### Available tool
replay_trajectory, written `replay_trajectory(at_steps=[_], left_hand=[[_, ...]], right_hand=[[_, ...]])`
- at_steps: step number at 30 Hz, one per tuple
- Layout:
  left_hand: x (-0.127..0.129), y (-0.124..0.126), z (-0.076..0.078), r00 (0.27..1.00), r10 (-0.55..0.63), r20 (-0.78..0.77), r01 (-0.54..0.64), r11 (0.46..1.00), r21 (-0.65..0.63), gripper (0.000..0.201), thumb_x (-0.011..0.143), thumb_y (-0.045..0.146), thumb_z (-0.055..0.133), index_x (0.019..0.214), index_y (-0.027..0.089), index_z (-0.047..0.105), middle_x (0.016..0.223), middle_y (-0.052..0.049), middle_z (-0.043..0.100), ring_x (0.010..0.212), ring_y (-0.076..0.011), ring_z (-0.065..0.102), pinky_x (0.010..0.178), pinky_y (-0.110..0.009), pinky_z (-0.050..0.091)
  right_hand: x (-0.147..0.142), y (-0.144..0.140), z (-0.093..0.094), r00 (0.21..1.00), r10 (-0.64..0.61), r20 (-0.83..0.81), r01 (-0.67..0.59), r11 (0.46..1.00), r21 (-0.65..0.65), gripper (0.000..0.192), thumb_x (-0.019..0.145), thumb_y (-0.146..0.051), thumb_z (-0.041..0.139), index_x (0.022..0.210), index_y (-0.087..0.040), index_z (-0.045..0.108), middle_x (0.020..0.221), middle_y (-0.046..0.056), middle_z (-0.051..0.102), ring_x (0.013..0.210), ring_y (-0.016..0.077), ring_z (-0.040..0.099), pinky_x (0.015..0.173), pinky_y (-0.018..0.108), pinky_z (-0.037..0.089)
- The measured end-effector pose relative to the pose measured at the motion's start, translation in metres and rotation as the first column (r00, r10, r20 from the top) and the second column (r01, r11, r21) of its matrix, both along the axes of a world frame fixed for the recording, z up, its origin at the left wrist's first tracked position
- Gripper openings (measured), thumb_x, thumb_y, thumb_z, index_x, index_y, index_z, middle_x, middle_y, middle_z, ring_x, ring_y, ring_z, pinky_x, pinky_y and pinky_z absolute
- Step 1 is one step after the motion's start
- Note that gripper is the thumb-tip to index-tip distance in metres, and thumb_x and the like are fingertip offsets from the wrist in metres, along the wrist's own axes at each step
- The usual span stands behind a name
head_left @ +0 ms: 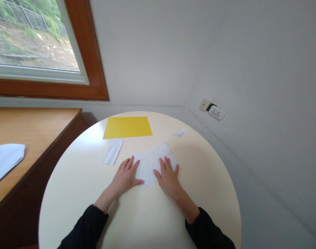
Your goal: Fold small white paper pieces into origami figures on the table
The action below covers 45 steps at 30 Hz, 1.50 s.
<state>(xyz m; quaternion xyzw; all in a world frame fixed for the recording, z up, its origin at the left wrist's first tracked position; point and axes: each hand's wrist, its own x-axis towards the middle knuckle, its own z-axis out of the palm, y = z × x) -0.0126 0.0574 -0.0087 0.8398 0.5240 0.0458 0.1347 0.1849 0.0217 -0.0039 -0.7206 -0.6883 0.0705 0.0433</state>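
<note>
A creased white sheet of paper [149,166] lies flat on the round table, slightly turned. Along its left edge rests my left hand [125,175], fingers spread, with the thumb and fingertips touching the paper. My right hand [168,176] lies on the right part of the same sheet, its fingers also apart and pressing down. Neither hand grips anything. Beyond my left hand is a narrow folded white paper strip [113,152]. A small folded white paper piece [179,132] sits farther back on the right.
A yellow sheet [128,127] lies at the back of the round cream table [77,193]. To the left stands a wooden desk [44,128] with folded papers [6,159] on it. Walls with a power socket [217,112] and a wood-framed window [94,52] surround the table.
</note>
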Motion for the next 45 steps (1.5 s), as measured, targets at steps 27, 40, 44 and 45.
replay_trajectory(at_steps=[27, 40, 44, 45], left_hand=[[0.002, -0.002, 0.002, 0.999, 0.000, -0.040, 0.001, 1.000, 0.014, 0.084, 0.073, 0.060, 0.056, 0.140, 0.015, 0.033, 0.149, -0.017, 0.024, 0.137, -0.0353, 0.022, 0.109, -0.047, 0.023], [0.004, -0.003, 0.007, 1.000, 0.011, -0.021, -0.011, 1.000, -0.011, 0.092, 0.072, 0.060, 0.058, 0.141, 0.006, 0.029, 0.149, -0.020, 0.021, 0.138, -0.0343, 0.019, 0.111, -0.046, 0.020], [0.001, -0.001, 0.001, 1.000, -0.022, 0.002, 0.022, 1.000, 0.021, 0.094, 0.069, 0.058, 0.061, 0.141, 0.007, 0.028, 0.148, -0.021, 0.023, 0.137, -0.0346, 0.019, 0.110, -0.048, 0.021], [0.001, -0.001, -0.001, 1.000, -0.030, 0.006, 0.030, 0.999, 0.027, 0.094, 0.068, 0.059, 0.061, 0.140, 0.008, 0.029, 0.148, -0.021, 0.024, 0.137, -0.0346, 0.019, 0.110, -0.049, 0.021]], right_hand=[[0.069, 0.029, -0.013, 0.962, -0.244, 0.120, 0.236, 0.969, 0.075, 0.057, 0.095, -0.037, 0.024, 0.141, -0.004, 0.028, 0.148, 0.016, 0.027, 0.137, 0.0324, 0.022, 0.110, 0.055, 0.011], [-0.012, 0.009, 0.021, 0.813, 0.391, -0.431, -0.140, 0.850, 0.508, 0.056, 0.095, -0.035, 0.026, 0.147, -0.018, 0.013, 0.151, 0.009, 0.023, 0.140, 0.0194, 0.017, 0.113, 0.044, 0.019], [-0.057, 0.021, 0.012, 0.572, 0.333, -0.750, -0.357, 0.924, 0.138, 0.067, 0.093, -0.049, 0.029, 0.147, -0.018, 0.005, 0.154, 0.008, 0.009, 0.141, 0.0178, 0.007, 0.115, 0.043, 0.009], [-0.061, 0.027, 0.008, 0.540, 0.273, -0.796, -0.353, 0.932, 0.080, 0.069, 0.092, -0.052, 0.028, 0.147, -0.017, 0.004, 0.154, 0.009, 0.008, 0.141, 0.0173, 0.007, 0.115, 0.042, 0.008]])
